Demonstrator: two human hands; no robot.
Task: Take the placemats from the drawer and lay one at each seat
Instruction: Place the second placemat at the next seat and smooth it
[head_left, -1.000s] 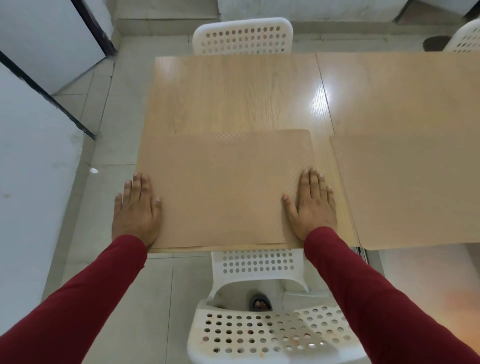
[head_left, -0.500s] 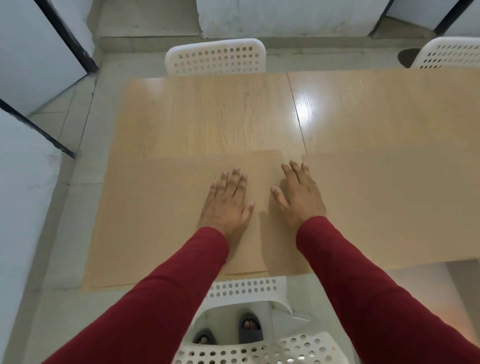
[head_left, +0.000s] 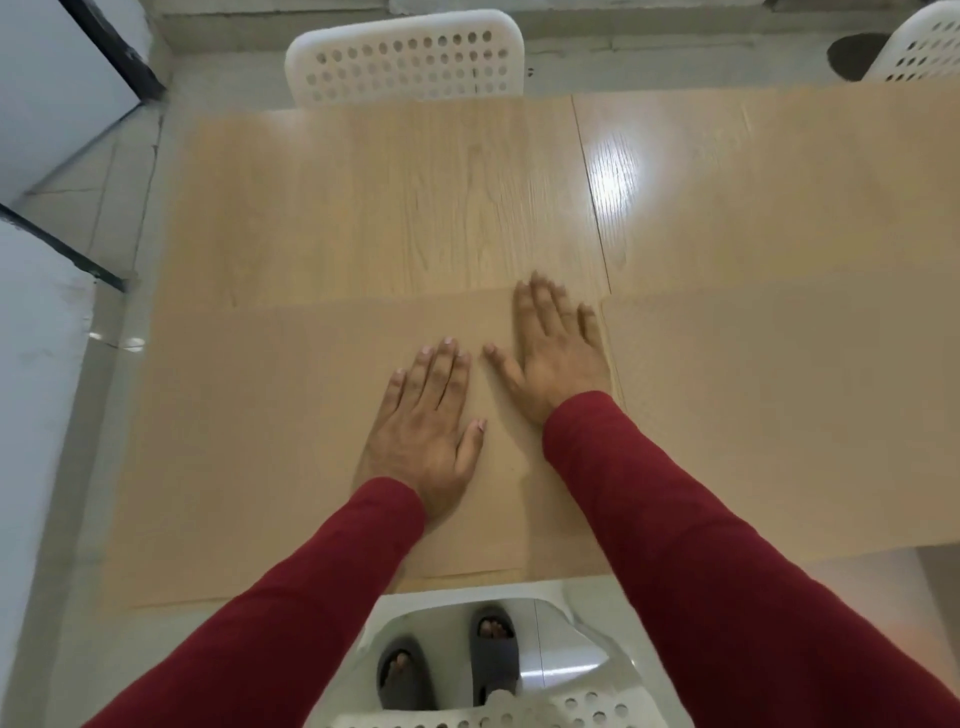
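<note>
Both hands (head_left: 426, 426) (head_left: 556, 348) press flat on the placemat (head_left: 249, 441)

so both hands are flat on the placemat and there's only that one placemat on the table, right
Not quite. Both hands, left hand and right hand, do lie flat on the near placemat, but the head view shows a second placemat beside it on the table.
</note>
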